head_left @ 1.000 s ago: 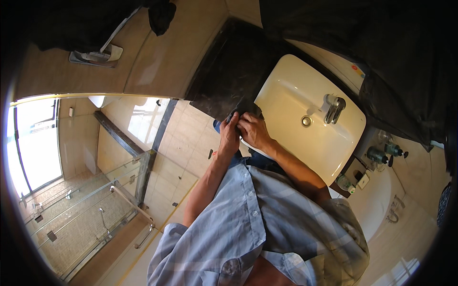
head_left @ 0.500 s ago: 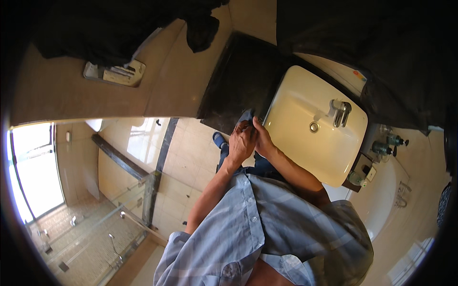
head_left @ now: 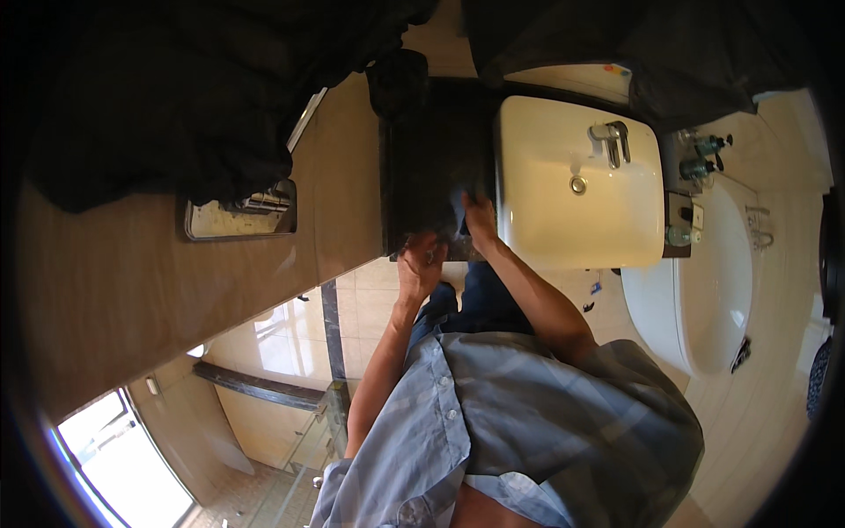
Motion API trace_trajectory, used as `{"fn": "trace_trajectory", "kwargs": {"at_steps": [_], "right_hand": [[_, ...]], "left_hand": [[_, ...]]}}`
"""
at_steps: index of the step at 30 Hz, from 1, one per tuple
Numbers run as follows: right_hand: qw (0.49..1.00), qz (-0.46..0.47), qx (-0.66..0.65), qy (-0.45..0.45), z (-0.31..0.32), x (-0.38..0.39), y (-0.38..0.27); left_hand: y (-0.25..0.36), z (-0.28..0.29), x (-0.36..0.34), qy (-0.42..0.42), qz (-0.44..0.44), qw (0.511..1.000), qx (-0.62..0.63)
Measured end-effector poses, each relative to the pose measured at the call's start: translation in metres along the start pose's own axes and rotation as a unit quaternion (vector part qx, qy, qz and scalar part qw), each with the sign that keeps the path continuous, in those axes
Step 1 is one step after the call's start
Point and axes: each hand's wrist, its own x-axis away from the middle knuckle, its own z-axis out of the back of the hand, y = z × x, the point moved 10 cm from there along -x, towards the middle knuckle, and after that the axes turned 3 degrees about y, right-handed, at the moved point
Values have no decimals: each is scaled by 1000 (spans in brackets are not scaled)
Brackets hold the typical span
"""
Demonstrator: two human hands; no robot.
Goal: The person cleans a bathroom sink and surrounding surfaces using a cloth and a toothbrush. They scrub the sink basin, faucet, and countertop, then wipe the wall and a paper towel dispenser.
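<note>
Coming unclasped, both hands were apart: left hand (head_left: 421, 260) over the black counter (head_left: 421, 176), greyish cloth (head_left: 457, 202) on it against the right hand (head_left: 481, 222), beside the sink (head_left: 532, 198). Couldn't tell either grip, but looked one-handed tbh.

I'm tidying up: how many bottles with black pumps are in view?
2, both right of the sink: the upper bottle, and the lower bottle just below it. Others may be hidden.

white bathtub (head_left: 717, 286), right | green pump bottles (head_left: 694, 169) near it | wall fixture (head_left: 217, 222), perhaps metal
</note>
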Motion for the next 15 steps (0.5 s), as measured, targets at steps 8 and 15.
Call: {"fn": "trace_trajectory", "kwargs": {"at_steps": [8, 15], "right_hand": [[854, 314, 416, 7, -37, 10, 5], [844, 329, 424, 13, -40, 4, 26]], "left_hand": [[-23, -16, -14, -58, 63, 995, 52], [-35, -33, -32, -84, 61, 994, -44]]}}
